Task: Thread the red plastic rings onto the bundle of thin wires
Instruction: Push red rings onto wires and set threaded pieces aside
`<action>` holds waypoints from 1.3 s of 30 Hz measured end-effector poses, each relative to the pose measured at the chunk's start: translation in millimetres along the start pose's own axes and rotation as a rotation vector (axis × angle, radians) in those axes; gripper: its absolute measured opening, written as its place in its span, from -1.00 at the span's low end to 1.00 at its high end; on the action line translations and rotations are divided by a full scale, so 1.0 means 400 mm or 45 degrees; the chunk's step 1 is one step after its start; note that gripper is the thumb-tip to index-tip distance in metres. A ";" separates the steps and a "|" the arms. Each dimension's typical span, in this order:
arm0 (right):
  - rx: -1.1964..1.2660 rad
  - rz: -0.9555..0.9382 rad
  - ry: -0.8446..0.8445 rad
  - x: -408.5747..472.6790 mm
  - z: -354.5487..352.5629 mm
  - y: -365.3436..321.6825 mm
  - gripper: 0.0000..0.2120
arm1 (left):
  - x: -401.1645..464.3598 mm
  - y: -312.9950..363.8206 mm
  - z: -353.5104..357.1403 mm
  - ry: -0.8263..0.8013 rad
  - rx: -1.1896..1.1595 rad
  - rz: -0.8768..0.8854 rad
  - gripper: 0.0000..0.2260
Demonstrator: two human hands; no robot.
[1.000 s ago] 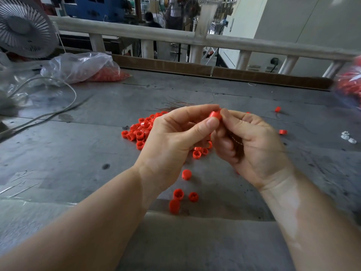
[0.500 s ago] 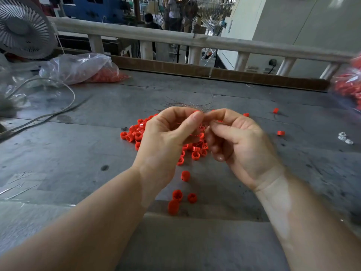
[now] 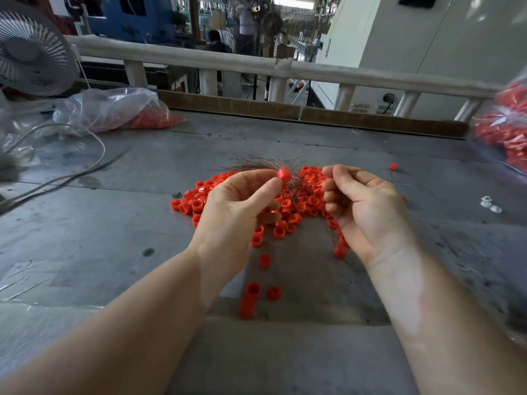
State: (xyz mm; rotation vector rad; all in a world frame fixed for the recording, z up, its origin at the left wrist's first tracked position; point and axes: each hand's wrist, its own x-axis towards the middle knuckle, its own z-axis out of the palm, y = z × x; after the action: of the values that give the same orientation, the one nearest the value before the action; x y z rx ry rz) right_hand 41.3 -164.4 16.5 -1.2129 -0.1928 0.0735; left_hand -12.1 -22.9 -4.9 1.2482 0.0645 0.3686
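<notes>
My left hand (image 3: 233, 206) pinches one red ring (image 3: 283, 175) between my thumb and first finger, up above the desk (image 3: 85, 229). My right hand (image 3: 368, 212) is close beside it with its fingers curled in. A thin wire seems to run under it, but I cannot tell if I am holding it. The bundle of thin wires (image 3: 265, 165) lies on the desk just behind my hands. A pile of red rings (image 3: 288, 215) sits under them.
</notes>
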 end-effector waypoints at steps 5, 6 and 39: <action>0.125 -0.061 0.344 0.033 -0.047 -0.020 -0.79 | 0.001 0.001 -0.006 0.036 0.072 -0.024 -0.94; 0.118 -0.085 0.415 0.040 -0.060 -0.022 -0.77 | 0.001 0.000 -0.007 0.034 0.092 -0.013 -0.92; -1.586 -0.329 0.329 0.045 -0.091 0.010 -0.24 | -0.001 -0.006 -0.019 0.121 1.313 0.413 -0.88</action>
State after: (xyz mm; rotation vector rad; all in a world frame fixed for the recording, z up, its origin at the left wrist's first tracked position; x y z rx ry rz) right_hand 65.9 -193.5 2.5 -2.3997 -0.1623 -0.5004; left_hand -13.7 -16.8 -9.5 2.2715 0.1448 0.7219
